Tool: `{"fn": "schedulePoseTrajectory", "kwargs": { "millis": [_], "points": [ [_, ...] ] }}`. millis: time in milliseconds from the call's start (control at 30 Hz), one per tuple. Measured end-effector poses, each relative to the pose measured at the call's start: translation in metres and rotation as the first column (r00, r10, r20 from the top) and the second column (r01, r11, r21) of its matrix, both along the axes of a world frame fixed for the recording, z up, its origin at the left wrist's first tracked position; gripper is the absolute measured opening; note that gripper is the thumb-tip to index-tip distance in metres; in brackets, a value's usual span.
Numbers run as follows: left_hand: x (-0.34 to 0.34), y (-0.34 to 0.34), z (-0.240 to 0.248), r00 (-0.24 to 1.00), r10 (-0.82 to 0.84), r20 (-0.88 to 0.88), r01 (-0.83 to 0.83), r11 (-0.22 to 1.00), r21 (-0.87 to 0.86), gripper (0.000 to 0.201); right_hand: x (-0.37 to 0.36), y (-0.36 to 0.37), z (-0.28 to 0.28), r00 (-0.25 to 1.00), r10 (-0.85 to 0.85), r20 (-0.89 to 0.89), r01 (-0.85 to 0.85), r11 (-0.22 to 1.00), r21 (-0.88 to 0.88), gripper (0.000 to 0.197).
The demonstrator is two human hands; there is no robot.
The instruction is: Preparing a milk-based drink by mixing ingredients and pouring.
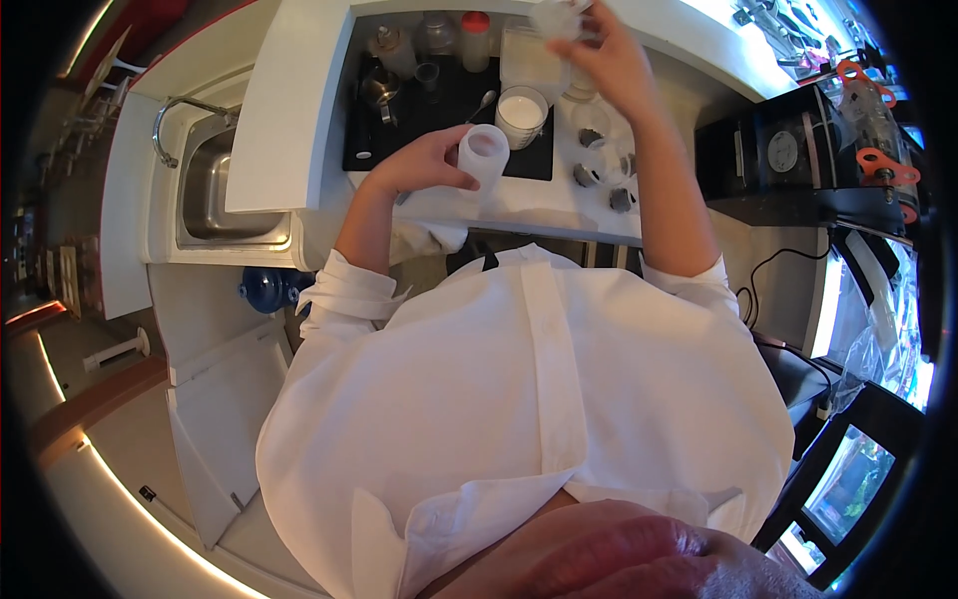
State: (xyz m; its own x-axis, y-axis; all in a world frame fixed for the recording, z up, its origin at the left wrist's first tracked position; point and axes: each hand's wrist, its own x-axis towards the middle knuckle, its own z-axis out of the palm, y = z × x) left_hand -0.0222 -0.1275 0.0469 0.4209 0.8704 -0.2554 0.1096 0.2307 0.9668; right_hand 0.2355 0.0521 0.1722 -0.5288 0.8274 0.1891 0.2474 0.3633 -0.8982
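My left hand (424, 162) is wrapped around a white translucent cylindrical bottle (484, 165), tilted so that its open round mouth shows. Up at the far edge of the counter, my right hand (611, 62) grips a clear plastic piece (559, 18); blur hides its exact kind. Between the two hands, a clear measuring cup (521, 118) of white liquid stands on a black mat (449, 100). A small spoon (486, 103) lies on the mat just left of the cup. Behind the cup is a clear plastic container (529, 58).
At the mat's far left are a metal pitcher (380, 92), a small clear cup (427, 76) and a red-lidded jar (475, 42). Several small containers (591, 138) sit beneath my right forearm. Left is a sink (212, 185); right, a black machine (778, 150).
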Motion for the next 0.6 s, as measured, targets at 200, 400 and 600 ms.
{"fn": "schedulePoseTrajectory", "kwargs": {
  "millis": [200,400,600],
  "points": [
    [0.027,0.019,-0.030,0.863,0.341,-0.374,-0.294,0.939,0.177,0.077,0.025,0.127,-0.040,0.844,-0.519,0.132,0.414,0.789,0.454,0.089],
    [0.030,0.022,-0.089,0.796,0.588,-0.143,-0.493,0.767,0.410,0.074,0.009,0.148,-0.065,0.773,-0.582,0.252,0.469,0.792,0.390,0.097],
    [0.029,0.021,-0.099,0.644,0.681,-0.349,-0.557,0.730,0.396,0.083,-0.004,0.062,-0.118,0.802,-0.572,-0.169,0.538,0.571,0.620,0.057]
  ]
}}
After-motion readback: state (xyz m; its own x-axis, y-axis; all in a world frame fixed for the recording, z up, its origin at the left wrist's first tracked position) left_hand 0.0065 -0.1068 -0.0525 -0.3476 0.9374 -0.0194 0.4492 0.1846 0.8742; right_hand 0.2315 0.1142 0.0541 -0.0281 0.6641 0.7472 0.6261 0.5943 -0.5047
